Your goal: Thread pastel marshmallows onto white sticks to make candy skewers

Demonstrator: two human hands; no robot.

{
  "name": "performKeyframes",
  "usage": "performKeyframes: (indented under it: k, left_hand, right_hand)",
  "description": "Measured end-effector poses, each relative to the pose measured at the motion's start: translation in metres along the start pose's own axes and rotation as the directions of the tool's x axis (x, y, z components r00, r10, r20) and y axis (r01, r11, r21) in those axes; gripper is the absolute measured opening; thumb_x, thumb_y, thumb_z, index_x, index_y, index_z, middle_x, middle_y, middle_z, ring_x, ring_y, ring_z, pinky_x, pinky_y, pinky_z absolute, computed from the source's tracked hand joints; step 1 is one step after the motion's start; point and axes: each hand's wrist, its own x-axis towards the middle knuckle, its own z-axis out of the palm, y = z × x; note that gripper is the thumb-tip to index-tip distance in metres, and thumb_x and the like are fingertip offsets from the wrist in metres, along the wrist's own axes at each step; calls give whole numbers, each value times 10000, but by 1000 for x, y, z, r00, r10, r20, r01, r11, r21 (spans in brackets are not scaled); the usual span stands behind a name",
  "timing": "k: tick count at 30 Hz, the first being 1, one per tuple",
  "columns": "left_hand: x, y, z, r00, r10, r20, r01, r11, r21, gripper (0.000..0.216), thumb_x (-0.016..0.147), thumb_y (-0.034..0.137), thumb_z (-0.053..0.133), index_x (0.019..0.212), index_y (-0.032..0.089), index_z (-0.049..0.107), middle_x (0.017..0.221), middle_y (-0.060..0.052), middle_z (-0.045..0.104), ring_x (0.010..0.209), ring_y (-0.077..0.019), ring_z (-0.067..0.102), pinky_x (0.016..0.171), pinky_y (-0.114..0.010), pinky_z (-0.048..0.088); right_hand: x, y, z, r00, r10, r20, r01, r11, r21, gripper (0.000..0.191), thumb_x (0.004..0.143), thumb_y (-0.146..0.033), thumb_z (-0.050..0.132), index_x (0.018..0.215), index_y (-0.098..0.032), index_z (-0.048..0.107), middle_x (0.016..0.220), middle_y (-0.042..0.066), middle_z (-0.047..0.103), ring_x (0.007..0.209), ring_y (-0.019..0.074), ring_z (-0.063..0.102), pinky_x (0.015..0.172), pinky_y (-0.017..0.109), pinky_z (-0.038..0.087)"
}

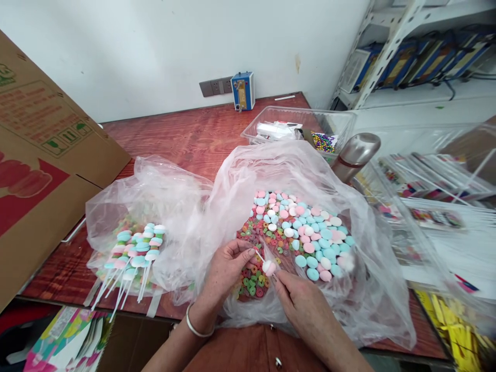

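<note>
Thumb and fingers of my left hand (228,266) pinch a thin white stick (259,254). At the stick's other end is a pale pink and white marshmallow (268,267), gripped by the closed fingers of my right hand (298,294). Under both hands, a clear plastic bag (236,175) lies spread open. Pink, blue and white marshmallows (313,243) fill its right part, and small coloured gummy rings (251,284) lie to the left and front. Several finished-looking candy skewers (135,245) rest on another plastic bag (174,181) at the left, their sticks towards me.
A large cardboard box (50,155) stands at the left. Behind the bags are a clear tray (263,116) with packets and beads, a steel flask (356,152) and a blue device (243,92) by the wall sockets. Packaged goods (434,181) and a shelf (391,57) are at the right.
</note>
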Motion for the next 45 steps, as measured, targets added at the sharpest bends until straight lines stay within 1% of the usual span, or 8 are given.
performKeyframes:
  k: [8,12,16,22,27,31,38,45]
  left_hand:
    - [-9,-6,-8,903,390,179,-421,728,541,291,907,195,567,1184,234,648,994,-47,739,914,-192,688,845,-336,543]
    - [-2,-8,-17,825,489,282,-484,354,800,242,916,129,524,1024,235,712,1066,-78,698,1026,-247,621,924,-425,497]
    - [2,-10,-21,811,486,327,-485,245,840,181,914,128,529,902,199,695,1055,-90,677,1007,-255,602,895,-428,503]
    - [-2,-14,-15,853,489,183,-445,497,745,140,919,192,518,874,202,650,925,-67,683,914,-241,627,847,-410,508]
    - [3,4,10,993,115,-9,-115,993,34,254,785,351,711,965,177,662,873,-36,694,712,-155,650,673,-287,539]
    - [8,16,23,1000,-20,14,23,978,-209,305,661,375,817,852,163,710,793,-23,692,691,-136,635,704,-281,544]
    - [3,12,32,989,133,57,-126,985,-119,191,652,285,826,749,166,712,828,-28,699,807,-162,628,776,-281,505]
    - [4,19,46,999,37,6,-32,937,-349,629,622,293,864,1195,219,614,814,25,614,759,-116,601,774,-253,483]
  right_hand:
    - [0,3,4,999,35,-9,-34,989,142,328,973,-310,315,756,-221,544,688,20,648,625,177,587,581,259,358]
    - [-1,6,4,998,59,-27,-54,989,134,300,958,-310,326,727,-223,497,682,13,627,635,178,589,582,255,352]
    - [-3,9,3,997,69,-31,-65,989,133,294,954,-306,330,703,-225,460,646,-4,589,608,165,562,569,247,339]
    - [-5,11,-1,996,59,-66,-48,985,166,307,964,-302,330,702,-220,469,669,-6,592,630,156,563,585,238,359]
    - [-5,9,-5,995,17,-97,0,983,181,318,974,-333,340,747,-219,531,677,1,617,633,163,560,594,239,383]
    - [-5,9,-5,995,8,-98,9,985,172,340,979,-352,339,714,-221,506,653,-3,597,611,161,548,574,235,379]
    - [-6,9,-3,992,36,-120,-13,983,184,330,984,-324,361,761,-215,578,674,2,630,631,169,574,588,239,402]
    - [-4,15,-5,960,-23,-277,62,989,132,352,966,-261,370,1163,-208,658,1072,99,715,971,219,669,809,291,519]
